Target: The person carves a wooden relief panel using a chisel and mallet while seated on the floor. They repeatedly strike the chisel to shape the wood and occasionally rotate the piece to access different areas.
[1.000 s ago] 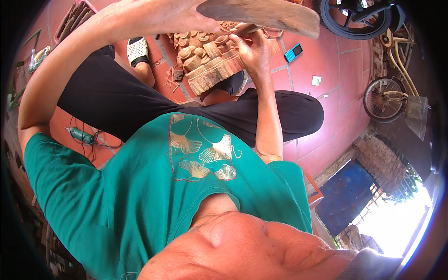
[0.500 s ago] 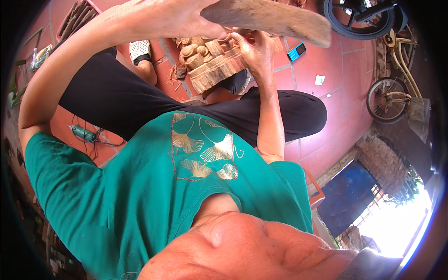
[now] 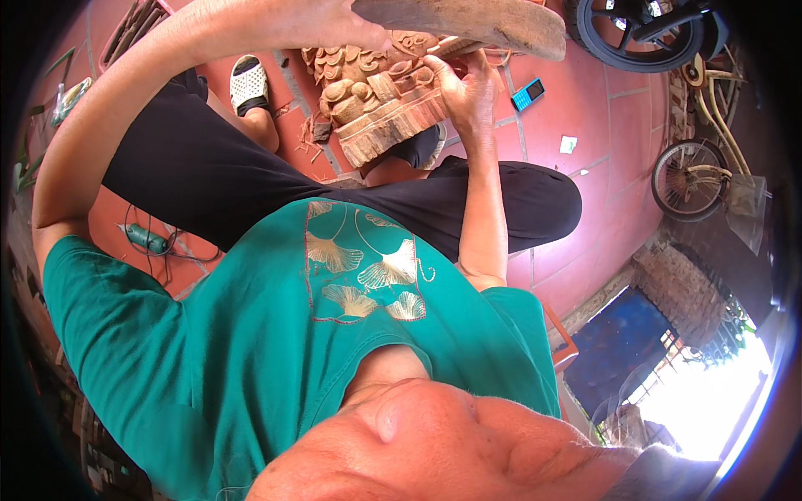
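My left hand (image 3: pixel 338 23) reaches across the top of the view, closed round the end of a wooden mallet (image 3: pixel 480 22), a long flat club. Below it stands a carved wooden block (image 3: pixel 376 121) with rounded, leaf-like relief, resting between my legs. At the block's right side my right hand (image 3: pixel 469 93) is closed round a slim chisel (image 3: pixel 454 48), thumb toward the carving. The mallet passes just above the chisel; its edge hides part of both, and the chisel's tip is hard to make out.
Red tiles bear wood chips (image 3: pixel 311 150), a blue phone (image 3: pixel 527 94) and a paper scrap (image 3: pixel 568 144) to the right. A green corded power tool (image 3: pixel 146 239) lies at left, below a crate of tools (image 3: pixel 138 29). A motorbike wheel (image 3: pixel 631 33) and a bicycle (image 3: pixel 693 179) stand at right.
The mallet and my left hand have shifted up and slightly left, showing more of the carving. My right hand has barely moved and keeps its hold on the chisel.
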{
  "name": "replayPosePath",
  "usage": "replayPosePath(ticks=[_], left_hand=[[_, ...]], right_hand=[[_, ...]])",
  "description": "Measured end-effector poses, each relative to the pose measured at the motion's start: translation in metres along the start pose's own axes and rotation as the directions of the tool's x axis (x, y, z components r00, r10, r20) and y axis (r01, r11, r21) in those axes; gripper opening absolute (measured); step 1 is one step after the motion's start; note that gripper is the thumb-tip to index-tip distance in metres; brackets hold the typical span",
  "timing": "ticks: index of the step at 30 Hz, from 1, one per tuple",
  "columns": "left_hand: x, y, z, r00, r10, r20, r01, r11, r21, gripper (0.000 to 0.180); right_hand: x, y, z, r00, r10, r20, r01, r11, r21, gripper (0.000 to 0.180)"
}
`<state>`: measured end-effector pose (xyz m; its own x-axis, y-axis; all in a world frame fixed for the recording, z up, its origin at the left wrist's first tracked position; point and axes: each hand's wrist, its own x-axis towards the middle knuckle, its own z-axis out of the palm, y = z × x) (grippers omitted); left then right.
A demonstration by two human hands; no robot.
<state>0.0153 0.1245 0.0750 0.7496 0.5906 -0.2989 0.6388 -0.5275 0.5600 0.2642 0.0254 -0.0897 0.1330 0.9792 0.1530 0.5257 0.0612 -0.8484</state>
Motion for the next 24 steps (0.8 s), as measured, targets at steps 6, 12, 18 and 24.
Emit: replayPosePath(ticks=[6, 12, 18, 24], left_hand=[[0.002, 0.001, 0.001, 0.999, 0.029, -0.021, -0.029, 0.999, 0.026, 0.074], [-0.002, 0.015, -0.008, 0.999, 0.022, 0.027, -0.021, 1.000, -0.023, 0.066], [-0.001, -0.004, 0.022, 0.961, 0.220, -0.171, -0.226, 0.974, -0.020, 0.058], [0.002, -0.007, 0.021, 0.995, 0.081, 0.064, -0.082, 0.997, 0.017, 0.054]], right_hand=[[-0.004, 0.005, 0.007, 0.997, -0.059, 0.058, 0.059, 0.998, 0.009, 0.023], [-0.007, -0.010, 0.006, 0.990, -0.105, 0.100, 0.107, 0.994, -0.023, 0.024], [-0.007, -0.019, 0.006, 0.962, -0.228, 0.148, 0.248, 0.959, -0.135, 0.023], [-0.008, -0.028, 0.001, 0.963, -0.123, 0.241, 0.172, 0.966, -0.192, 0.018]])
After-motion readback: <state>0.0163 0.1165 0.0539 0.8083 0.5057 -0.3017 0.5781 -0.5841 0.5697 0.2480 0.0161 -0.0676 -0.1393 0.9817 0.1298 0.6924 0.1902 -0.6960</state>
